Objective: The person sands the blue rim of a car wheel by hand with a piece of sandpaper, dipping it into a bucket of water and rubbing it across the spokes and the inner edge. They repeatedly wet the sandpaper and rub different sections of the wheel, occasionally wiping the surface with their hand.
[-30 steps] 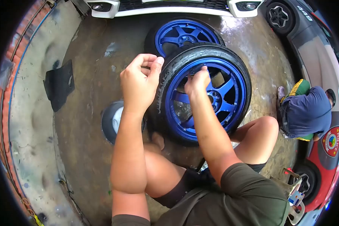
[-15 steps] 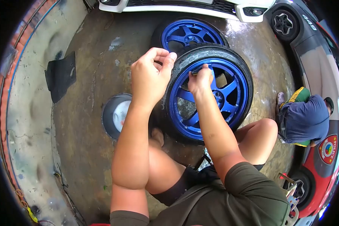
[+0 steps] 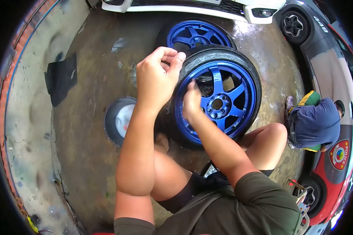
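Note:
A blue six-spoke wheel (image 3: pixel 217 77) in a black tyre (image 3: pixel 255 74) stands in front of me. My left hand (image 3: pixel 157 74) is curled, thumb near the fingers, at the tyre's upper left edge; no object shows in it. Over the left part of the rim, my right hand (image 3: pixel 192 102) is blurred and closed around something small and dark at its fingertips. I cannot make out what it is.
Behind stands a second blue wheel (image 3: pixel 192 31). A grey bucket (image 3: pixel 113 121) holding whitish liquid is at the left, beyond it a black mat (image 3: pixel 62 78). A crouching person (image 3: pixel 315 121) is by the grey-and-red car (image 3: pixel 333 94). A white car (image 3: pixel 184 8) is ahead.
My right hand has moved left and down across the rim, away from the upper spoke. More of the hub shows. My left hand has hardly moved.

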{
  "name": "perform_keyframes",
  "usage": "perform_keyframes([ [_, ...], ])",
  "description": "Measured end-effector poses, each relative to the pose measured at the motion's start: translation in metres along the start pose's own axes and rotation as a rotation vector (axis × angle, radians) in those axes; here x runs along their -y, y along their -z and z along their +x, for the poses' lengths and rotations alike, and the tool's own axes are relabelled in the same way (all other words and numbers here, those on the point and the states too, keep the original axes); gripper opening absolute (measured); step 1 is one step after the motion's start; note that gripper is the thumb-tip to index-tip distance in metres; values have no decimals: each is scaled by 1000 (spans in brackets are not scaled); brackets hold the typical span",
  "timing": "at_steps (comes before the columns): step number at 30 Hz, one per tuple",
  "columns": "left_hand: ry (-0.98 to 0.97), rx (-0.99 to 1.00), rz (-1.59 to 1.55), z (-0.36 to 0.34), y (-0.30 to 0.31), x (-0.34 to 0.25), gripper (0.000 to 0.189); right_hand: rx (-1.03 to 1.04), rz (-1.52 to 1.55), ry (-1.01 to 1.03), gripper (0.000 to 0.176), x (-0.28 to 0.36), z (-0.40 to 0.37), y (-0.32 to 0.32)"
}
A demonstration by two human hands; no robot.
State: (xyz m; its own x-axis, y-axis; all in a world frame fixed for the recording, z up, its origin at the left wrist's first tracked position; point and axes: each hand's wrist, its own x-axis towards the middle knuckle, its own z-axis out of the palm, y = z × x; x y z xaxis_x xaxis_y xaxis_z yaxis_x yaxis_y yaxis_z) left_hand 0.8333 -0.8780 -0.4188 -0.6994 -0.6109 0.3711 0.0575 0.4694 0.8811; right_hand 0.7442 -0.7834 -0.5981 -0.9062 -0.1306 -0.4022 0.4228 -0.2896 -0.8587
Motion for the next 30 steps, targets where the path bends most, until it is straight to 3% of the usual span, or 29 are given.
perform_keyframes([
  [3,-11,-5,-4,2,0,-5,25,100,3,-54,58,-8,-2,18],
  [4,-2,1,-1,1,0,-6,25,84,46,16,59,28,-11,6],
  [5,10,10,2,-1,-1,-8,25,35,158,-53,60,56,-18,-7],
  [7,12,29,17,-5,-5,-10,24,-82,-126,82,63,12,-12,-3],
  [9,-14,25,36,-3,-6,-12,24,163,-183,151,66,-24,-30,18],
  [19,5,38,5,-4,-11,-17,22,327,-270,111,64,-60,-54,66],
  [21,17,64,3,-5,-11,-12,22,300,-282,102,63,-63,-58,76],
  [22,31,66,1,-4,-12,-9,23,237,162,-56,58,-36,-47,60],
  [23,41,65,2,-2,-12,-9,23,157,217,18,54,-14,-25,50],
  [25,68,61,14,-1,-11,-9,24,-108,412,-40,36,57,-9,23],
  [30,37,45,23,0,-14,-10,24,-284,239,-104,34,61,13,5],
])
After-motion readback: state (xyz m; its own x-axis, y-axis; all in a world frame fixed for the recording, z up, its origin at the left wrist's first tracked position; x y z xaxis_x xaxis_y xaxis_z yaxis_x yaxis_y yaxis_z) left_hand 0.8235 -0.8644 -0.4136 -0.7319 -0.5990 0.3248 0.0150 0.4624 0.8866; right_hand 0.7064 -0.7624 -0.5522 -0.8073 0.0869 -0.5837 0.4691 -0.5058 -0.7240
